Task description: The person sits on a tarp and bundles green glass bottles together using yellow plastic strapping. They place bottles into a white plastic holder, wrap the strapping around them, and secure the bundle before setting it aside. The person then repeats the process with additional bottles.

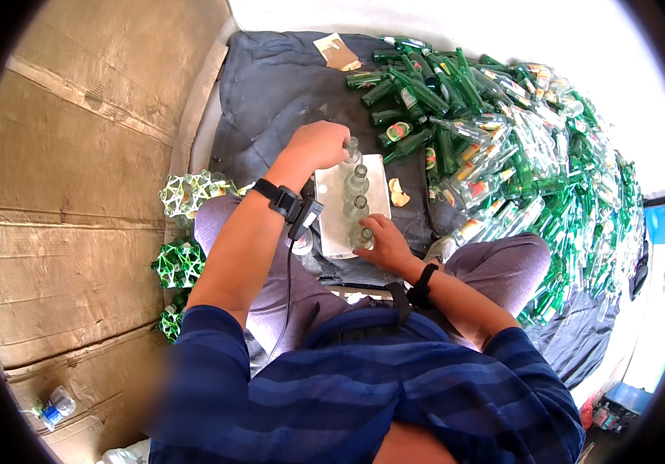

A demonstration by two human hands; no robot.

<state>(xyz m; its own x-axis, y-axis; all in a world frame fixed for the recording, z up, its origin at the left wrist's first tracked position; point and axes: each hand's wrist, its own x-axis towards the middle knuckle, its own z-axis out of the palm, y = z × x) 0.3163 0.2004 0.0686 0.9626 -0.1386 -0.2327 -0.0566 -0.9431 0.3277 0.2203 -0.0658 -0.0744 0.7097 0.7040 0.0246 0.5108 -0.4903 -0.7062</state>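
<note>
Several clear glass bottles stand upright in a line on a whitish board (329, 232) before me. My left hand (316, 145) grips the farthest clear glass bottle (353, 149) near its neck. With fingers and thumb, my right hand (387, 243) holds the nearest clear glass bottle (361, 236). Between them stand two more, a farther clear bottle (357, 181) and a nearer clear bottle (356, 210), touched by neither hand as far as I can see. The lower parts of the bottles are hard to make out.
A large heap of green and clear glass bottles (518, 145) lies to the right on dark cloth (268, 104). Bundled clear bottles (184, 194) and bundled green bottles (179, 264) stand at the left beside cardboard (71, 185). A cardboard scrap (338, 53) lies at the far edge.
</note>
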